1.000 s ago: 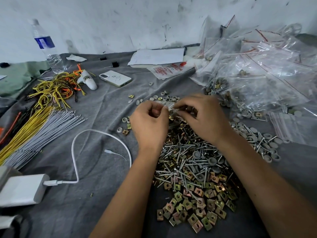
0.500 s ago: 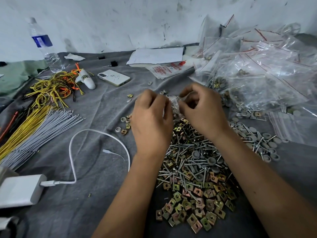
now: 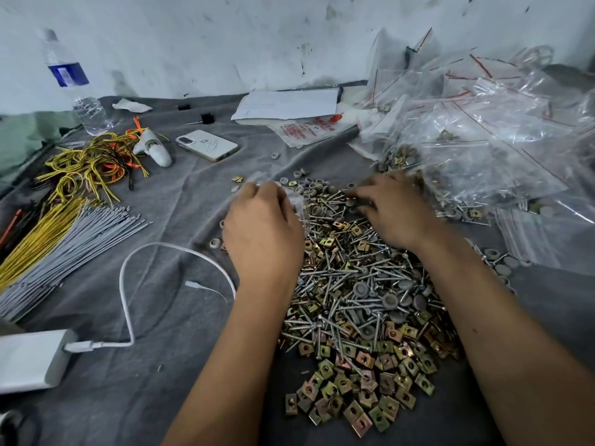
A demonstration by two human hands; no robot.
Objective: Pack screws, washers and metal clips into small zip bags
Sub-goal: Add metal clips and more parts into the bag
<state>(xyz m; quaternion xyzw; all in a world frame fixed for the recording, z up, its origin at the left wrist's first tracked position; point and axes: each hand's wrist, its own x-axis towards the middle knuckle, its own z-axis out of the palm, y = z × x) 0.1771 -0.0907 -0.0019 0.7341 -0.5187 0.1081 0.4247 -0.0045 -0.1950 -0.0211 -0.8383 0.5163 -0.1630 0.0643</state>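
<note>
Your left hand [image 3: 262, 228] pinches a small clear zip bag [image 3: 297, 207], thin and crinkled. Your right hand [image 3: 394, 210], apart from it, reaches fingers-down into the far end of the pile of threaded steel screws [image 3: 341, 278]; whether it grips anything cannot be told. Square brass-toned metal clips [image 3: 354, 391] lie nearest you on the grey cloth [image 3: 154, 397].

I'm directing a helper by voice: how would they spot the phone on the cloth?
Start at the water bottle by the wall at far left. Move right past the tangled yellow and orange wires. The phone lies flat there, camera lenses showing, the only white slab with rounded corners.
</note>
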